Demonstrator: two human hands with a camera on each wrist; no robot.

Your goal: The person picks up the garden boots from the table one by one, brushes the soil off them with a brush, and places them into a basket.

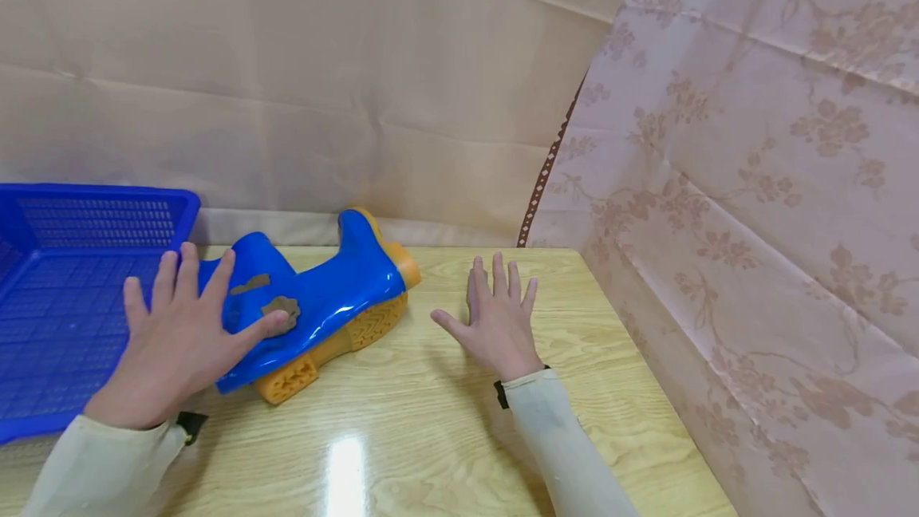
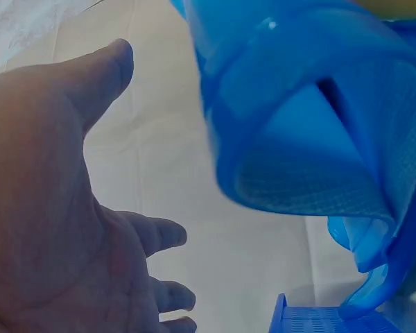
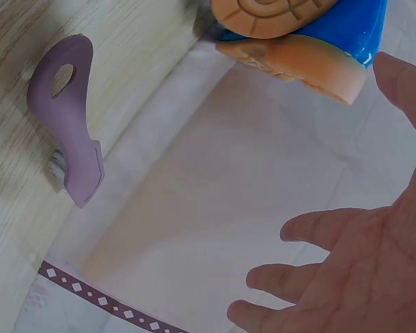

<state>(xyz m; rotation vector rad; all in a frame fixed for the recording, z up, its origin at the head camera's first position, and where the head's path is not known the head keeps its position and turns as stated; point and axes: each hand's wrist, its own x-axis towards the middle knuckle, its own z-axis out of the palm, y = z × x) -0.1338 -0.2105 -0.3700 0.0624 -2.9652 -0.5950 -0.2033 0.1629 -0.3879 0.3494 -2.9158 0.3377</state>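
Note:
A pair of glossy blue rubber boots (image 1: 337,286) with orange soles (image 1: 376,321) lies on its side on the table. Brown patches (image 1: 282,314) mark the blue surface. My left hand (image 1: 175,333) is spread above the boot shafts, its thumb overlapping a brown patch in the head view. In the left wrist view, the open tops of the boots (image 2: 312,166) face the camera beside that hand. My right hand (image 1: 500,325) is spread, palm down, with nothing in it. A purple brush (image 3: 80,152) with a holed handle lies on the table near it, mostly hidden behind the hand in the head view.
At the left stands a blue plastic basket (image 1: 188,210) with mesh walls, partly beneath the left hand in the head view. A beige cloth (image 1: 301,78) hangs behind the wooden table (image 1: 402,437). Floral cloth (image 1: 754,182) hangs along the right edge.

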